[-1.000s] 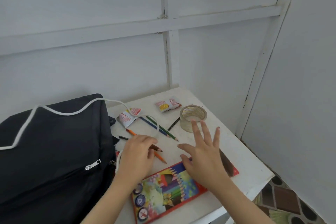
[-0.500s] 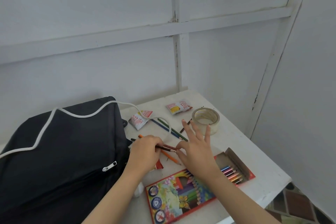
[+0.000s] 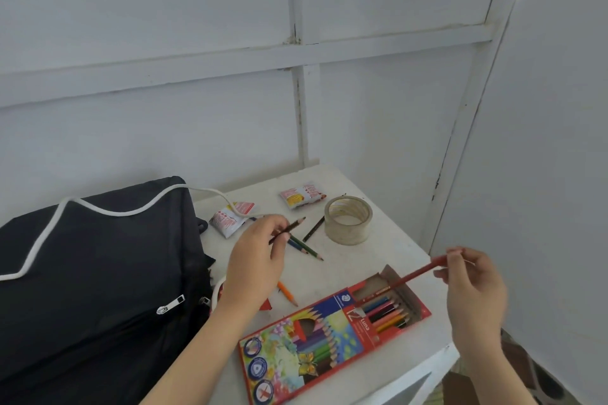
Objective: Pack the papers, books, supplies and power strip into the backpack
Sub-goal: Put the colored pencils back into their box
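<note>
Red pencil (image 3: 418, 274) in right hand (image 3: 473, 293), tip seemingly inside pencil box (image 3: 312, 342).

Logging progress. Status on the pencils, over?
Left hand pinches brown pencil. Right hand holds red pencil, tip in open pencil box. Other pencils loose on table.
</note>
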Motion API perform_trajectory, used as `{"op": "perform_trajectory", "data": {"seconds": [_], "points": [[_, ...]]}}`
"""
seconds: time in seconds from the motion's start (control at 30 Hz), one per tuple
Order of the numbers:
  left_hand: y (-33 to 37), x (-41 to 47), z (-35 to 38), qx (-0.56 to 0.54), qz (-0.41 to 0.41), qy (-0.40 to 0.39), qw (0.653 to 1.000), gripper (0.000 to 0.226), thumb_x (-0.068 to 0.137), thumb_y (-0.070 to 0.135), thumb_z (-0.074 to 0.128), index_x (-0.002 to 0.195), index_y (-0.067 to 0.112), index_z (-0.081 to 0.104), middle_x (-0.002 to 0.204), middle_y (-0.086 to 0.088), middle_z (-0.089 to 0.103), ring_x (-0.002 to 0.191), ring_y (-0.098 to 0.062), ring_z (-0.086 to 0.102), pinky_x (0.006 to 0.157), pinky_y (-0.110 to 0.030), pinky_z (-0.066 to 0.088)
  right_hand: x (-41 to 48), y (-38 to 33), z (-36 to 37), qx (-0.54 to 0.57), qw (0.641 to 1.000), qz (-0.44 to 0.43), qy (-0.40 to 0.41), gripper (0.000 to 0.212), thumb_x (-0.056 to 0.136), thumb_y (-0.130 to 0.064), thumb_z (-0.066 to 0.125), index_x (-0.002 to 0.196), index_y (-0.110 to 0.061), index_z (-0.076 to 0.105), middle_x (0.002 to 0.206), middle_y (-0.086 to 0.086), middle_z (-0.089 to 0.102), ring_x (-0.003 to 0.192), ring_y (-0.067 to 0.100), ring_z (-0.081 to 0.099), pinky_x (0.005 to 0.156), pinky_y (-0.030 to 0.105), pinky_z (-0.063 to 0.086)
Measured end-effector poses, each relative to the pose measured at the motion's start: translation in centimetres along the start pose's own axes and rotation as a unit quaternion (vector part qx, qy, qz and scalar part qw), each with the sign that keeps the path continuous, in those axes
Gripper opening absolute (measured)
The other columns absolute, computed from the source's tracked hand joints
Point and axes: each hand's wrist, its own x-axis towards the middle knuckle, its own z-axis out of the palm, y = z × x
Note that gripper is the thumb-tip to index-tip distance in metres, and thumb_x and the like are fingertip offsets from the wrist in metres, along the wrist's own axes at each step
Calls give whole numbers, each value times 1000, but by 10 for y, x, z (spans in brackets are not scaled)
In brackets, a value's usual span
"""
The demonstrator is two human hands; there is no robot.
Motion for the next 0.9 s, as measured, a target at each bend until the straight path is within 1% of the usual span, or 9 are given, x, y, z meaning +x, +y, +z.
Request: {"op": "perform_trajectory", "data": {"seconds": [0.1,0.2,0.3,0.4,0.53,0.6,0.67,0.8,0.9], "points": [[23,3,2,-78,-7,37,996,15,88,9,60,100,17,61,92,12,62,86,1,58,73,-5,43,10,11,-3,-58,998,-14,-10,9,95,-18,50,98,-15,58,85,1,68,74,11,63,64,26,48],[42,5,4,-133,-10,55,990,19,87,6,61,98,22,58,91,18,60,89,6,58,75,-3,42,19,20,-1,-107,993,-24,-35,19,94,-19,52,112,-13,53,85,3,69,75,14,64,58,24,44],[55,6,6,-162,-2,62,985,24,87,6,62,94,27,56,89,19,61,88,7,59,74,-7,45,23,23,2,-125,991,-26,-49,19,93,-18,54,111,-15,48,83,3,69,71,22,64,56,28,46],[64,6,10,-188,-1,56,981,34,86,5,62,91,37,53,89,16,64,88,4,61,75,-9,47,25,29,1,-191,977,-40,-89,23,92,-24,57,112,-16,49,89,3,66,78,19,62,63,27,45],[73,4,21,-225,-22,46,973,37,85,2,63,87,38,53,85,16,63,85,6,60,74,-6,45,25,44,-9,-360,913,-121,-152,33,90,-39,55,116,-18,56,108,-3,62,104,18,55,85,34,46],[74,4,29,-239,-28,39,970,36,85,2,63,87,36,54,83,15,63,84,3,61,75,-9,47,23,51,-14,-418,876,-168,-172,34,94,-42,45,113,-21,64,121,0,62,115,22,52,97,39,41],[76,3,37,-252,-28,27,967,35,84,3,64,88,37,55,84,14,64,84,1,63,76,-12,49,19,62,-18,-463,840,-210,-191,48,95,-49,28,112,-28,68,134,7,56,125,29,48,105,45,32],[83,4,52,-255,-19,-4,967,34,84,5,65,90,38,56,86,13,66,85,0,63,75,-10,48,10,78,-23,-474,809,-291,-190,55,97,-53,18,105,-37,70,147,7,37,134,28,37,111,43,18],[85,7,63,-248,-12,-39,968,23,85,7,65,93,28,60,88,11,65,86,1,61,74,-9,47,6,79,-26,-472,795,-338,-175,56,100,-52,17,99,-39,71,147,5,33,136,22,30,109,38,15]]}}
